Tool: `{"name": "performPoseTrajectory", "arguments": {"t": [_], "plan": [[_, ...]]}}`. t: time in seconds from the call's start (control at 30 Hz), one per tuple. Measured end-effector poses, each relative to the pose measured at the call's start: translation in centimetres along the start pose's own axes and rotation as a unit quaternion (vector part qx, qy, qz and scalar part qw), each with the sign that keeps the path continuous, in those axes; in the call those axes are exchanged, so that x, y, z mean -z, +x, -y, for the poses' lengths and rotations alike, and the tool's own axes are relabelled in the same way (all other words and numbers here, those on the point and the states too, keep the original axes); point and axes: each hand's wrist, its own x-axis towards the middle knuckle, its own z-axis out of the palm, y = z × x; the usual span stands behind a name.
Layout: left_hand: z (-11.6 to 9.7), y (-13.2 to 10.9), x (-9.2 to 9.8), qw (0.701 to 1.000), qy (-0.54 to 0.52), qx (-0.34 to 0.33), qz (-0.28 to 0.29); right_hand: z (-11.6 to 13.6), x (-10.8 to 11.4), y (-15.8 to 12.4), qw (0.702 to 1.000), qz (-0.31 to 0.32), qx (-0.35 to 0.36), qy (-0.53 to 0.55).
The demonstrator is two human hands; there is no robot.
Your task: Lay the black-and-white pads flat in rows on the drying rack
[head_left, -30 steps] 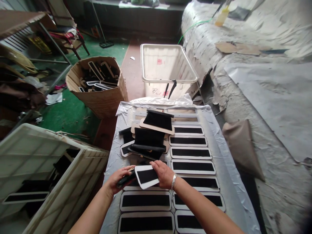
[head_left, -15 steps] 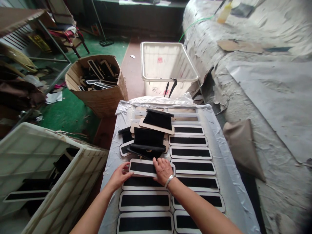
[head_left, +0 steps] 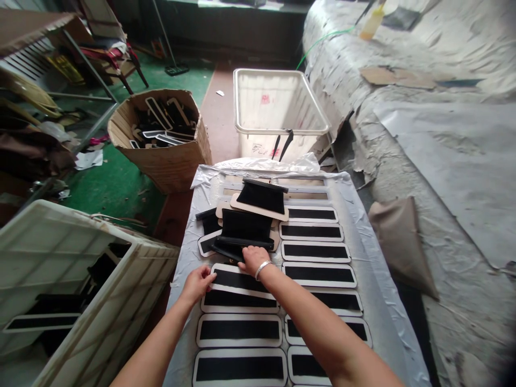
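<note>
Black pads with pale rims lie in two columns on a table covered in grey plastic (head_left: 363, 242). One pad (head_left: 237, 281) lies tilted over the left column. My left hand (head_left: 197, 284) rests at its left end, fingers curled on the edge. My right hand (head_left: 250, 257), with a bracelet at the wrist, reaches past that pad to a heap of folded black pieces (head_left: 245, 234) and its fingers curl on the heap's near edge. What they hold, if anything, I cannot make out.
A cardboard box (head_left: 161, 140) of similar pieces stands on the green floor beyond the table's left corner. A white plastic crate (head_left: 278, 115) stands behind the table. Another white crate (head_left: 72, 290) lies at my left. A paper-covered bench (head_left: 423, 134) runs along the right.
The pad held in both hands a second ago has been laid on the left column. My right hand then moved forward to the heap, while my left stayed at the pad's end.
</note>
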Motion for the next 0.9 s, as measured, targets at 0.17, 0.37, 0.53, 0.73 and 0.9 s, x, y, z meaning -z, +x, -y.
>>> {"name": "performPoseTrajectory", "arguments": {"t": [0.17,0.37,0.53,0.73,0.9], "plan": [[0.6,-0.3,0.9,0.998,-0.052,0.013,-0.022,0.9,2.7,1.9,1.000,-0.010,-0.017,0.019],[1.2,0.1,-0.1,0.987,-0.126,0.079,-0.057,-1.4,4.1,1.5,0.987,-0.116,-0.102,0.051],[1.3,0.4,-1.2,0.984,-0.124,0.089,-0.095,-2.6,-0.5,-1.6,0.989,-0.107,0.043,0.093],[0.8,0.4,-1.1,0.993,-0.018,0.072,-0.087,-5.4,-3.3,-3.5,0.980,-0.055,0.135,0.138],[0.1,0.8,-0.5,0.988,0.129,0.019,-0.078,-5.4,-3.9,-3.5,0.957,-0.075,0.084,0.268]]}}
